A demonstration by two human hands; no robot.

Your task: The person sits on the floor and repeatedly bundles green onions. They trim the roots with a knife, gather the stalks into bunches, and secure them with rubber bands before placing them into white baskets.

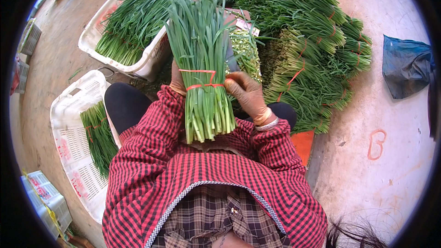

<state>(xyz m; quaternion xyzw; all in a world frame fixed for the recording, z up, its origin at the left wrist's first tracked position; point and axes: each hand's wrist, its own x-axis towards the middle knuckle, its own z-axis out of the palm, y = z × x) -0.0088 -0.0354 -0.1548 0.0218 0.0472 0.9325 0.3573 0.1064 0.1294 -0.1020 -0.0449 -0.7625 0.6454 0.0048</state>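
A thick bundle of green garlic chives [203,51] stands upright in front of my chest, leaves up and cut pale stems down. Red tying strip [198,86] wraps around its lower part, with a second turn slightly higher. My left hand [177,80] supports the bundle from its left and back; most of its fingers are hidden behind the stems. At the right edge, the gloved thumb and bent fingers of my right hand [246,94] pinch the strip. Just behind this hand lies a grey, blade-like piece [231,57], partly covered by the leaves.
A white plastic crate [88,43] at the upper left holds tied bundles. Another white crate [69,134], at my left, contains one bundle [100,137]. Tied bundles [306,58] are heaped at my right beside chopped trimmings [246,53]. A dark plastic bag [406,67] hangs or lies against the pale surface.
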